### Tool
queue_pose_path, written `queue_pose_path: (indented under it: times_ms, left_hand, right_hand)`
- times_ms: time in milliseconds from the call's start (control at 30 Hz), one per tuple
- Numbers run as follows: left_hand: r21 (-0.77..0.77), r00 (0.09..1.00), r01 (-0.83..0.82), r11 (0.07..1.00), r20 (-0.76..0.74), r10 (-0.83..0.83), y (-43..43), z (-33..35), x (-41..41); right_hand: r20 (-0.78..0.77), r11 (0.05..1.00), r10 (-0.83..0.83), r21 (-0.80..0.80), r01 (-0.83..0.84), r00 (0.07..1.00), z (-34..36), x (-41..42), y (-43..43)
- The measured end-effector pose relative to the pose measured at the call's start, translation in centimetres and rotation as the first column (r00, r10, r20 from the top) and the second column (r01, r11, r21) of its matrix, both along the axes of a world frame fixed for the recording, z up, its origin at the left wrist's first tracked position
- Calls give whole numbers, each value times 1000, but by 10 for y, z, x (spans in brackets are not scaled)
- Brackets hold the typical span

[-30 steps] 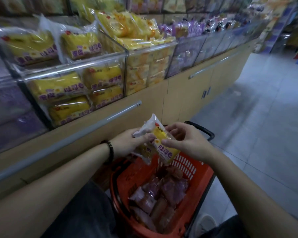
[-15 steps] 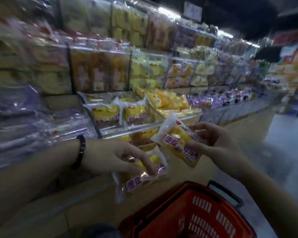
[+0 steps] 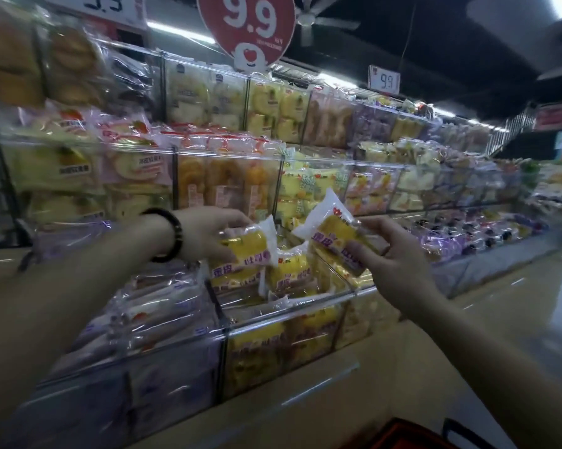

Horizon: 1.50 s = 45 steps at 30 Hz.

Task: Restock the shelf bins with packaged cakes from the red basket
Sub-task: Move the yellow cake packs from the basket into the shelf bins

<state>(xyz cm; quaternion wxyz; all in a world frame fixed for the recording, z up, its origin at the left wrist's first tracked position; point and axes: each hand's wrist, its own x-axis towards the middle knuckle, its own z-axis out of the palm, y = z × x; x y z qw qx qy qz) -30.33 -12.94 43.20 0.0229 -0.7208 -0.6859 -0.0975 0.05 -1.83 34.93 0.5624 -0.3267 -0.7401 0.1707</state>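
Note:
My left hand (image 3: pixel 205 233) grips a yellow packaged cake (image 3: pixel 245 254) over the clear shelf bin (image 3: pixel 289 314), which holds more yellow cakes of the same kind. My right hand (image 3: pixel 393 257) holds a second yellow cake pack (image 3: pixel 331 231) by its right end, tilted, just above the same bin's right side. Only a sliver of the red basket (image 3: pixel 402 437) shows at the bottom edge, its contents hidden.
Clear bins of pink and purple wrapped cakes (image 3: pixel 150 315) sit left of the yellow bin, and purple packs (image 3: pixel 441 241) fill bins to the right. Upper shelves (image 3: pixel 227 176) are full of bread and cake packs. A red 9.9 price sign (image 3: pixel 250 24) hangs above. Aisle floor lies to the right.
Both hands rose from above the basket to the yellow cake bin, each carrying one pack. The view tilted up, so the basket dropped to the bottom edge.

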Motion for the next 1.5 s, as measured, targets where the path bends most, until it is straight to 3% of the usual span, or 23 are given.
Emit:
queue_pose_path:
  times_ms: [133,267,400,500,567,733,867,967,1067,1167,1233,1367,1433,1500]
  left_hand:
    - [-59,998,0,998,-59,-3,17,-14,17]
    - [-48,992,29,998,-121,-35,34,-19,24]
    - [-74,989,53,996,-131,-62,39,-23,28]
    - [-135,976,-30,990,-216,0,33,-26,22]
    - [-143,947,-105,984,-317,55,29,-27,19]
    - [-132,912,-212,968,-382,147,34,-23,34]
    - [-128,897,-248,960,-405,178,33,-19,48]
    - [-111,877,-245,963,-448,172,29,-27,45]
    - [-104,874,-238,966,-456,166,28,-32,44]
    - [-49,894,-242,969,-399,203,19,-31,45]
    - [56,928,-220,974,-297,227,11,-32,50]
    - [234,999,44,971,3,-46,-11,-43,90]
    - [180,974,160,971,131,-185,-21,-56,118]
    - [10,946,244,970,219,-240,-21,-76,143]
  right_hand:
    - [145,1000,6,-8,-4,989,-17,-11,16]
    - [96,999,47,-16,-46,994,-23,-20,24]
    - [81,999,-52,12,51,995,-24,-24,31]
    - [54,996,-85,28,84,995,-21,-26,35]
    - [121,994,-93,64,85,988,-17,-25,33]
    - [276,991,100,60,-121,956,-13,-21,30]
    - [534,993,117,-35,-117,837,-9,-34,22]
    - [716,995,-90,37,91,692,-4,-53,17]
    - [724,938,-333,192,288,603,2,-66,13]
    - [665,964,-210,20,264,716,0,-71,2]
    - [632,973,-180,-1,232,754,-5,-66,-6]
    - [405,977,-213,114,182,889,-19,-35,-24]
    - [298,983,-181,81,164,937,-33,-13,-39]
    - [256,988,-153,6,157,955,-52,10,-47]
